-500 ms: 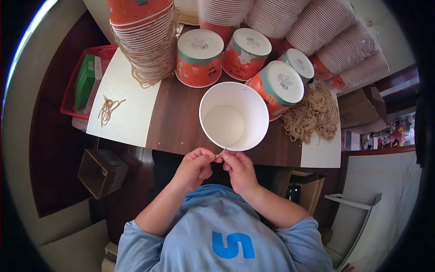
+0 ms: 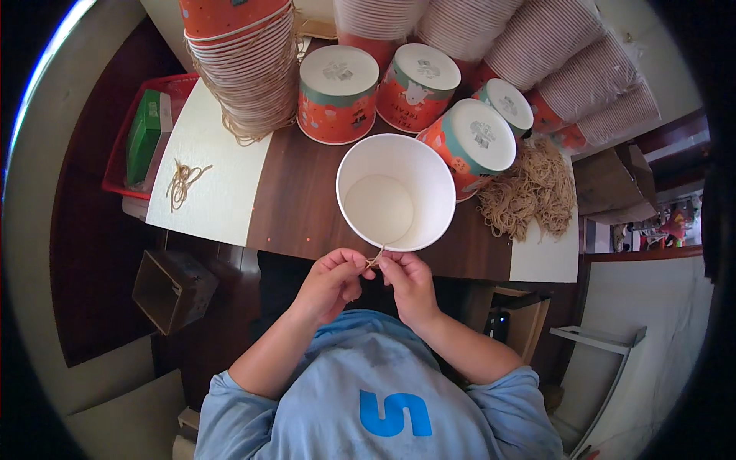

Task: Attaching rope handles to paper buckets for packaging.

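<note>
A large white-lined paper bucket point(image 2: 395, 192) stands upright at the table's front edge, its mouth toward me. From its near rim comes a thin tan cord point(image 2: 379, 256). My left hand point(image 2: 332, 284) pinches the cord just in front of the rim. My right hand point(image 2: 410, 285) pinches it too, close beside the left, fingertips nearly meeting. How the cord is looped between the fingers is too small to make out. Behind the bucket, several orange and green printed buckets point(image 2: 339, 96) stand upside down.
At the far left rises a stack of nested buckets point(image 2: 244, 84) hung with cords. A few loose cords point(image 2: 184, 184) lie on the white left panel. A tangled heap of cord point(image 2: 529, 192) sits at the right. Wrapped bucket stacks point(image 2: 544, 38) line the back; a cardboard box point(image 2: 175, 293) is below left.
My two hands have stayed in nearly the same place, with the fingertips slightly further apart and more of the cord showing between them. The view has shifted very slightly.
</note>
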Demonstrator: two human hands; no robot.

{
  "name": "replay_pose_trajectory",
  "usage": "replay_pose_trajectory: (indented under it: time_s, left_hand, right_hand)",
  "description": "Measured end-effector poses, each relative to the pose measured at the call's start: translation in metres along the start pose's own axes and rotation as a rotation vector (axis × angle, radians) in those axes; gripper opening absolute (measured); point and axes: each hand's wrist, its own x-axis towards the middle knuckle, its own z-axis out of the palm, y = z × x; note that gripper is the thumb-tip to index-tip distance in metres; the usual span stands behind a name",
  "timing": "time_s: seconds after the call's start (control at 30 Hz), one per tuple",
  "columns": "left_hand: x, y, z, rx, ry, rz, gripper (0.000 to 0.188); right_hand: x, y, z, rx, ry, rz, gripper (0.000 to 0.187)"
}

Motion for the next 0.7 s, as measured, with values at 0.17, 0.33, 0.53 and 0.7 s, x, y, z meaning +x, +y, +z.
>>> replay_pose_trajectory:
  time_s: [0.17,0.33,0.53,0.7]
  left_hand:
    - [-0.0046,-0.0035,0.0052,0.144,0.102,0.084,0.003]
    - [-0.0047,-0.0036,0.0023,0.176,0.060,0.129,0.007]
    - [-0.0025,-0.0048,-0.0020,0.138,-0.015,0.149,0.006]
    - [0.0000,-0.0052,-0.0013,0.119,-0.033,0.148,0.007]
  right_hand:
    - [-0.0004,0.0012,-0.0003,0.039,0.004,0.034,0.014]
    - [0.0003,-0.0077,0.0043,0.149,-0.064,0.038,0.014]
    - [0.0004,-0.0063,-0.0003,0.046,-0.071,0.020,0.016]
    - [0.0015,-0.0083,-0.0043,-0.056,-0.050,0.001,0.016]
